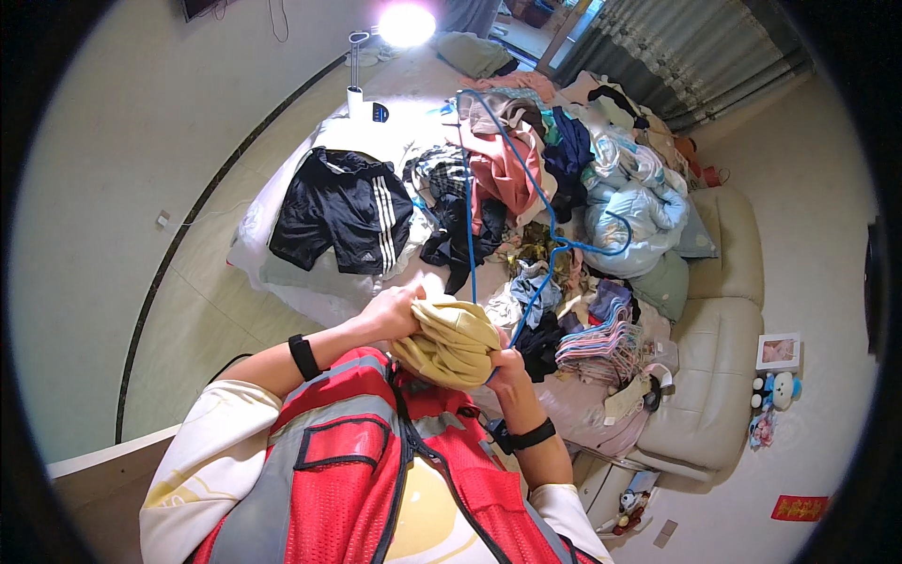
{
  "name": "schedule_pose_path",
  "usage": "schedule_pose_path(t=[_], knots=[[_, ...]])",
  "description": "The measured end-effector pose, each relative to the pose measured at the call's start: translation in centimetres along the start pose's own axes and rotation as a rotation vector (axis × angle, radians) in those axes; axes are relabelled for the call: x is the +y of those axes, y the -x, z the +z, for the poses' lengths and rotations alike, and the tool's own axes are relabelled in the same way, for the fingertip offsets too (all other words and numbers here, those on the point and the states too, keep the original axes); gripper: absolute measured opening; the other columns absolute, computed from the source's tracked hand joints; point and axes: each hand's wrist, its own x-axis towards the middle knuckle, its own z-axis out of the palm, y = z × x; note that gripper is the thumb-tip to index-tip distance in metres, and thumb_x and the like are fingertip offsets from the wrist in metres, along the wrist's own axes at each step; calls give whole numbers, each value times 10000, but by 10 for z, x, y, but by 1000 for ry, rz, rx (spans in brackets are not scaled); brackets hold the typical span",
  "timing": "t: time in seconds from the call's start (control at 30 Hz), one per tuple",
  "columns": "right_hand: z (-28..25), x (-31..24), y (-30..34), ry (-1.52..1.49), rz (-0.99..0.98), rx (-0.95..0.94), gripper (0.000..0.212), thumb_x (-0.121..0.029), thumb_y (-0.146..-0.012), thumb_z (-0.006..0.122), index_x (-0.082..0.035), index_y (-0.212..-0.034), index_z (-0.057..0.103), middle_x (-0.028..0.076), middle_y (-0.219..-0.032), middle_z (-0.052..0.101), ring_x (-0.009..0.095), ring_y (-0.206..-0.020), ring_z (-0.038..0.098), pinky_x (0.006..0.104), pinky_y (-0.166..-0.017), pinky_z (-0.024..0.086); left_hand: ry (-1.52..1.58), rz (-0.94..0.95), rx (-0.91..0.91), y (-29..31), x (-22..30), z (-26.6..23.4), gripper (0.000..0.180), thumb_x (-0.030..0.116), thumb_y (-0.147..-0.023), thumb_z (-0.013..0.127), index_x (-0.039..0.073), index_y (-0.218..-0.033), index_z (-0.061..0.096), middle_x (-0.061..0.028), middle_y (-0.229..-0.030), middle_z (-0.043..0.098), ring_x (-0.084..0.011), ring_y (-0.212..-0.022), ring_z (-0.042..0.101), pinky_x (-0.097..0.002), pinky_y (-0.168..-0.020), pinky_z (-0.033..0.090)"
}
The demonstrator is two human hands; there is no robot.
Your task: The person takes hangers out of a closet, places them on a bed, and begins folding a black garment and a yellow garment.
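Observation:
Bunched in front of my chest is a yellow garment (449,340); its folds hide what kind it is. My left hand (395,312) grips its upper left side with closed fingers. On the right side my right hand (508,368) is closed on the cloth too. A large blue clothes hanger (472,221) rises from the garment, its hook pointing right. The hanger's lower end disappears at the cloth beside my right hand, so I cannot tell exactly how it is held. Beyond my left hand, black shorts (340,211) with white side stripes lie spread on the bed.
A heap of clothes (507,174) covers the bed's middle. Several stacked hangers (601,343) lie to the right, near a beige leather sofa (719,376). A pale blue quilt (631,211) is piled behind them. A lit lamp (406,25) stands at the far side.

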Motion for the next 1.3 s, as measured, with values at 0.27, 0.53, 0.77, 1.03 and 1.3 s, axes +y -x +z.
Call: schedule_pose_path(t=[0.27, 0.53, 0.77, 1.03, 1.3], knots=[[15, -28, -2, 535, -10, 173, 638, -114, -654, 700, 79, -1210, 451, 159, -1092, 599, 201, -954, 601, 312, -863, 475, 791, -361, -338, -7, -22, -7, 212, -1, -674, 607, 3, -876, 672, -35, -806, 651, -133, -743, 609, -269, -676, 497], [-20, -3, -28, 1182, -245, 674, 320, -106, -625, 632, 1, -909, 529, 123, -749, 609, 220, -684, 594, 320, -645, 466, 1321, -471, -274, 9, 18, 2, 412, -86, -687, 507, -29, -1092, 554, -117, -1023, 617, -207, -898, 614, -315, -831, 502], [-13, -13, -54, 1410, -344, 850, 261, -100, -652, 607, -3, -876, 514, 176, -689, 586, 287, -653, 593, 363, -629, 460, 1655, -527, -482, 19, 21, -14, 591, -38, -650, 502, -23, -1239, 460, -162, -1127, 580, -263, -983, 591, -390, -890, 478], [-6, -17, -42, 784, -191, 471, 284, -80, -708, 623, -9, -961, 517, 46, -855, 592, 114, -751, 550, 260, -682, 458, 1450, -380, -439, 14, 28, -39, 645, 79, -716, 608, -3, -1315, 383, -162, -1251, 515, -241, -1104, 540, -374, -962, 433], [29, -26, -26, 761, -246, 317, 496, -124, -671, 777, -24, -1056, 480, 39, -973, 548, 102, -894, 521, 265, -789, 445, 1136, -167, -341, 10, 44, -41, 515, 50, -728, 708, -20, -1200, 515, -83, -1120, 601, -141, -1008, 573, -298, -891, 462]])
